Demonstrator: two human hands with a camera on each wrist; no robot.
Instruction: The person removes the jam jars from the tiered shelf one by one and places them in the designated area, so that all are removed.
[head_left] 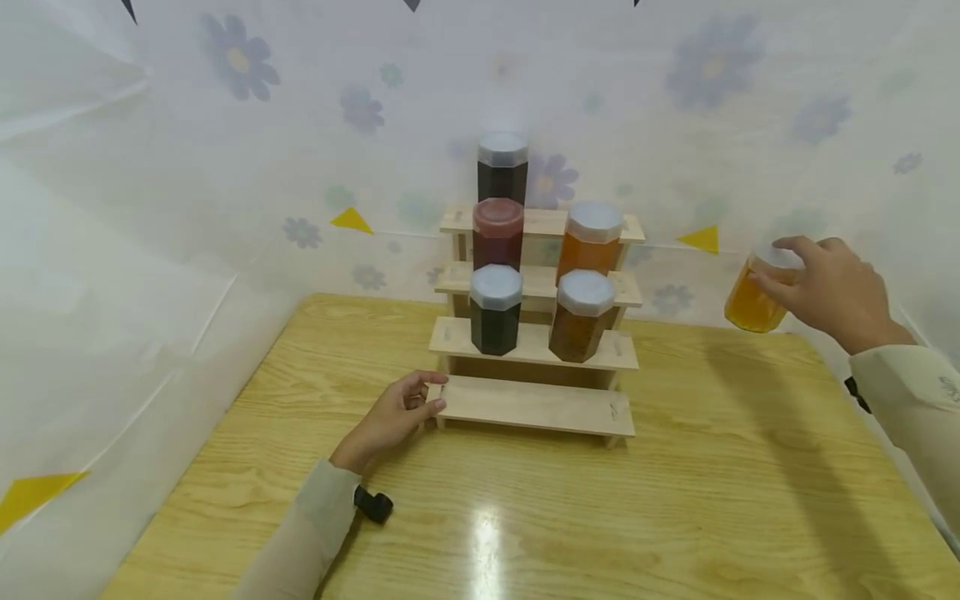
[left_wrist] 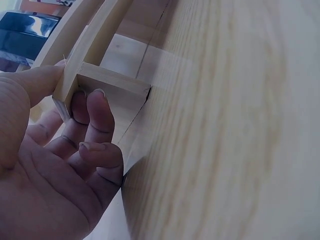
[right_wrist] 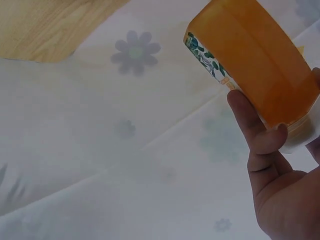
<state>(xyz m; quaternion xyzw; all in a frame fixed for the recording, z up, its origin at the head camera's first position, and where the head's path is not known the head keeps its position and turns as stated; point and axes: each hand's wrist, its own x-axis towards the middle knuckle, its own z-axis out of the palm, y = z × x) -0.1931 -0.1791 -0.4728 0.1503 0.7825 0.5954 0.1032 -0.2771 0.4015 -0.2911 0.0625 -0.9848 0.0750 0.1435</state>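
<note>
At the right, my right hand (head_left: 843, 287) grips an amber jar (head_left: 753, 298) near its white lid and holds it tilted above the table's back right part. In the right wrist view a leafy printed label shows on the jar (right_wrist: 260, 55). My left hand (head_left: 393, 417) pinches the left end of the lowest step of a wooden tiered rack (head_left: 525, 402), thumb on one face and fingers curled beneath, as the left wrist view shows. On the higher steps stand several lidded jars: dark ones (head_left: 495, 321), a dark red one (head_left: 497, 246), an orange one (head_left: 588, 250) and a brown one (head_left: 576, 329).
The rack stands on a wood-grain table (head_left: 735, 500). Behind it and at both sides hangs a pale flowered sheet (head_left: 360, 158) with yellow triangles (head_left: 352, 221) on it. The lowest step carries no jar.
</note>
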